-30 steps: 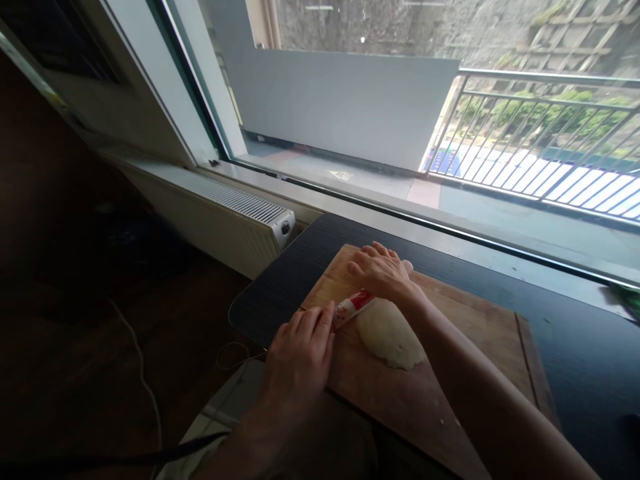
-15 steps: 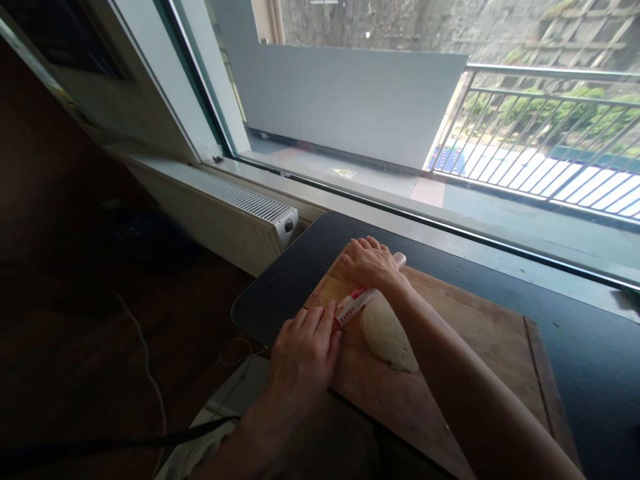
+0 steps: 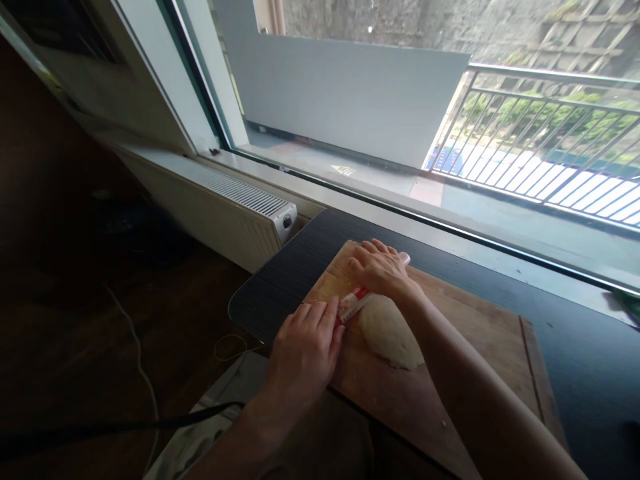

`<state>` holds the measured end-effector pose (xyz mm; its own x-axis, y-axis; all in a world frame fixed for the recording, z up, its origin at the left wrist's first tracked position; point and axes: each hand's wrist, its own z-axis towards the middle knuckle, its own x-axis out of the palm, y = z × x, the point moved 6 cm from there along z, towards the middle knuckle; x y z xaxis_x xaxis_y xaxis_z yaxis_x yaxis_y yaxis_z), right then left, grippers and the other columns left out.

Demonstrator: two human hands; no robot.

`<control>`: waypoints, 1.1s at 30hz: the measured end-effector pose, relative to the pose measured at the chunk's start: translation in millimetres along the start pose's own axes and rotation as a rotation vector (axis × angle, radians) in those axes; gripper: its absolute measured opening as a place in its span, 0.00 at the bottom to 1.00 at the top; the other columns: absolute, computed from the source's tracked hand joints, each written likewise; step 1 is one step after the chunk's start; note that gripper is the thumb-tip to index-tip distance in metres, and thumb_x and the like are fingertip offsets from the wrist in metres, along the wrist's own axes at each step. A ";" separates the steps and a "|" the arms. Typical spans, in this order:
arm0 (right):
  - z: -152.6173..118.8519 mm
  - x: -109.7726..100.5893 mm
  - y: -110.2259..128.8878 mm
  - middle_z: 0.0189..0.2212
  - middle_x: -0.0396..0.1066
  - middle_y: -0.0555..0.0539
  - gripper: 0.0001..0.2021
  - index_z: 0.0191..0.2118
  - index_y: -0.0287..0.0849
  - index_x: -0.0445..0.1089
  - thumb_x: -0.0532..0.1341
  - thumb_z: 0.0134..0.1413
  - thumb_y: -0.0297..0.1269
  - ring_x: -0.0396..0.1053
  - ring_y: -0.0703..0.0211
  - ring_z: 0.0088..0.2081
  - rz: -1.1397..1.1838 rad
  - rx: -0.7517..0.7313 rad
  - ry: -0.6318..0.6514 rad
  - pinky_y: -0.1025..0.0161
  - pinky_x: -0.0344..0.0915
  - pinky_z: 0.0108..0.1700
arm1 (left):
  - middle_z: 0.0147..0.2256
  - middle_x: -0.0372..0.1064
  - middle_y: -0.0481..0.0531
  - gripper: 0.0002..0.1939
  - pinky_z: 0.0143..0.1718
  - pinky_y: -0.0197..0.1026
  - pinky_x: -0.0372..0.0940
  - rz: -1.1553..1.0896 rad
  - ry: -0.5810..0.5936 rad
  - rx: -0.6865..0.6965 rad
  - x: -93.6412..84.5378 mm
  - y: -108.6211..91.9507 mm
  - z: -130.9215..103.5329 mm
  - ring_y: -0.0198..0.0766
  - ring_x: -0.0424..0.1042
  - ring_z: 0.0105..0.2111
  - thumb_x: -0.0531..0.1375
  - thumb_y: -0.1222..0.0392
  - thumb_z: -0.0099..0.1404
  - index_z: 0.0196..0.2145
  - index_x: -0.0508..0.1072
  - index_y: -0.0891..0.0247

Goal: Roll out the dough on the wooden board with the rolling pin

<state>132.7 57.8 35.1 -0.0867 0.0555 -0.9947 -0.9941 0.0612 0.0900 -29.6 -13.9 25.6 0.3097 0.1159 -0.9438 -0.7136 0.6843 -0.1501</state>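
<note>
A rolling pin (image 3: 354,305) with a red and white printed wrap lies slantwise on a wooden board (image 3: 480,333). My left hand (image 3: 307,340) is closed over its near end, fingers bent together. Over the far part rests my right hand (image 3: 381,267), fingers curved across the pin, whose pale rounded tip pokes out beyond. A pale, flattened lump of dough (image 3: 390,333) sits on the board just right of the pin, against its edge. My right forearm passes above the dough and hides part of its right side.
The board lies on a dark table (image 3: 280,287) with a rounded corner, set against the window sill (image 3: 425,230). A white radiator (image 3: 240,207) stands left of the table. A pale cable (image 3: 143,367) trails on the dark floor. Outside the glass is a metal railing (image 3: 550,140).
The right hand has shifted slightly to the right along with the far end of the pin. The printed wrap shows turned a little, as if rolled. The dough keeps nearly the same shape.
</note>
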 end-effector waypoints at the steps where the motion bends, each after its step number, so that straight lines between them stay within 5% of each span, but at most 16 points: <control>1: 7.8 0.0 4.8 0.53 0.64 0.45 0.22 0.48 0.45 0.66 0.41 0.63 0.49 0.52 0.49 0.58 0.010 0.001 0.013 0.51 0.51 0.55 | 0.45 0.67 0.57 0.20 0.40 0.47 0.61 0.005 0.004 -0.003 0.4 0.8 -1.0 0.45 0.64 0.42 0.50 0.59 0.68 0.56 0.62 0.66; 4: -7.1 -4.3 10.8 0.54 0.63 0.45 0.22 0.48 0.44 0.66 0.42 0.63 0.48 0.49 0.49 0.60 0.014 -0.026 -0.015 0.51 0.49 0.57 | 0.45 0.67 0.57 0.21 0.41 0.48 0.61 0.007 0.005 -0.007 0.2 -0.9 -6.7 0.46 0.64 0.43 0.50 0.59 0.68 0.57 0.60 0.65; 9: -102.4 -9.9 -16.1 0.62 0.50 0.42 0.27 0.60 0.39 0.56 0.41 0.62 0.50 0.42 0.50 0.64 -0.068 -0.047 -0.138 0.51 0.42 0.62 | 0.47 0.66 0.58 0.22 0.45 0.49 0.59 -0.021 -0.018 0.036 -4.5 -12.4 -14.3 0.46 0.65 0.44 0.51 0.60 0.66 0.58 0.60 0.63; 11: -117.6 -8.1 -33.8 0.63 0.47 0.40 0.30 0.62 0.36 0.52 0.42 0.62 0.51 0.40 0.50 0.64 -0.092 -0.014 -0.154 0.51 0.42 0.62 | 0.45 0.67 0.58 0.21 0.43 0.48 0.59 -0.020 -0.023 0.037 -6.9 -13.6 -10.9 0.45 0.65 0.43 0.51 0.60 0.67 0.57 0.61 0.63; 15: -71.9 0.1 -59.8 0.61 0.52 0.37 0.30 0.59 0.34 0.57 0.38 0.63 0.51 0.41 0.48 0.64 -0.064 0.128 -0.085 0.48 0.48 0.59 | 0.41 0.69 0.57 0.18 0.40 0.47 0.59 0.011 -0.042 0.042 -11.8 -8.5 11.3 0.44 0.66 0.41 0.50 0.58 0.68 0.53 0.66 0.63; 19: -13.6 -0.2 -49.0 0.58 0.59 0.42 0.26 0.48 0.42 0.67 0.36 0.64 0.45 0.48 0.49 0.62 -0.053 0.136 -0.001 0.44 0.45 0.59 | 0.36 0.69 0.54 0.15 0.38 0.45 0.58 0.064 -0.022 0.006 -10.3 -0.1 36.6 0.42 0.66 0.38 0.47 0.56 0.70 0.47 0.70 0.60; 23: -45.5 -7.1 -33.7 0.53 0.65 0.45 0.24 0.49 0.45 0.67 0.37 0.65 0.43 0.53 0.53 0.59 -0.052 0.030 -0.087 0.49 0.45 0.60 | 0.38 0.68 0.54 0.17 0.38 0.45 0.58 0.071 -0.017 -0.006 -3.9 -7.2 31.2 0.43 0.66 0.38 0.48 0.57 0.69 0.51 0.67 0.60; 28: -115.0 -7.1 -41.3 0.62 0.50 0.38 0.29 0.61 0.33 0.52 0.42 0.63 0.49 0.44 0.52 0.63 -0.114 0.018 -0.209 0.54 0.41 0.62 | 0.41 0.67 0.55 0.21 0.41 0.47 0.58 0.040 -0.014 0.063 3.9 -25.5 15.7 0.44 0.65 0.40 0.50 0.57 0.68 0.57 0.61 0.59; 30: -103.9 -5.5 -44.2 0.62 0.50 0.37 0.29 0.61 0.32 0.53 0.41 0.63 0.49 0.43 0.52 0.63 -0.115 0.047 -0.211 0.54 0.40 0.62 | 0.41 0.67 0.56 0.21 0.42 0.47 0.58 0.034 -0.027 0.078 6.1 -24.3 27.0 0.44 0.64 0.42 0.50 0.55 0.68 0.57 0.61 0.60; 33: -49.2 -2.4 -44.8 0.61 0.54 0.40 0.27 0.57 0.38 0.59 0.38 0.64 0.48 0.46 0.51 0.63 -0.081 0.112 -0.167 0.51 0.42 0.61 | 0.41 0.66 0.56 0.18 0.42 0.46 0.58 0.051 -0.050 0.058 9.1 -14.4 58.5 0.44 0.63 0.43 0.48 0.52 0.69 0.50 0.67 0.60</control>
<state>174.1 5.9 31.0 0.0151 0.2095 -0.9777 -0.9829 0.1823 0.0239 20.2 19.5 36.4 0.3061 0.1862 -0.9336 -0.6918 0.7172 -0.0838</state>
